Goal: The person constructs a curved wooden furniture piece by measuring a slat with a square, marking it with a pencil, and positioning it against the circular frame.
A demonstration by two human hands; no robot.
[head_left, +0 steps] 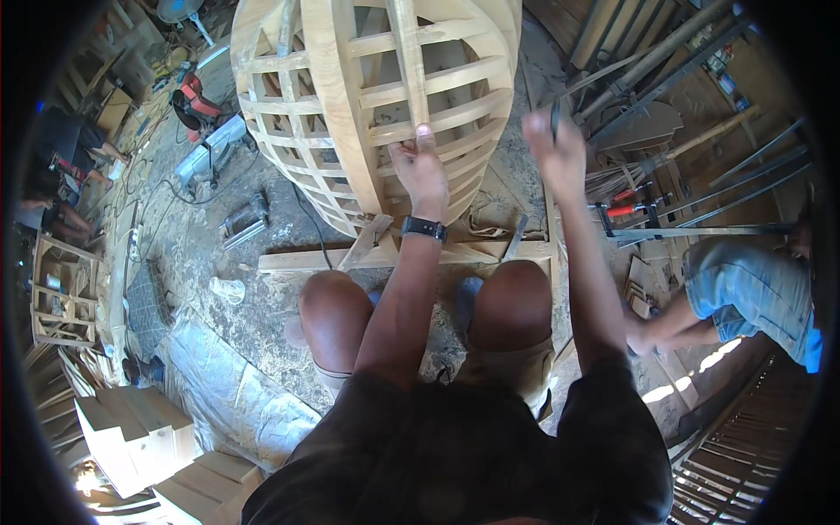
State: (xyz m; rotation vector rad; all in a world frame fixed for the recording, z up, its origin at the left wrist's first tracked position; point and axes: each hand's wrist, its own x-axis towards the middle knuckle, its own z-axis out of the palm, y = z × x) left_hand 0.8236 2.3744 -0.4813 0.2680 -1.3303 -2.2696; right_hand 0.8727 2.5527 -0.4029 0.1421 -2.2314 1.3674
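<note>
In front of me stands a rounded lattice frame of pale wood [339,114], built of curved ribs crossed by horizontal slats. A narrow upright wooden strip [408,66] runs down its front. My left hand [422,179], with a dark watch on its wrist, is closed on the strip's lower end, thumb pressed on its face. To the right, apart from the frame, my right hand [560,157] is raised and blurred by motion. Its fingers are curled round something thin and dark that juts up; its kind does not show.
A wooden base beam [297,261] lies before my knees. At left are a red and black power saw [199,96], a metal tool [245,220] and a plastic cup [227,290]. Red-handled clamps [626,210] lie at right, near a seated person in denim shorts [748,284].
</note>
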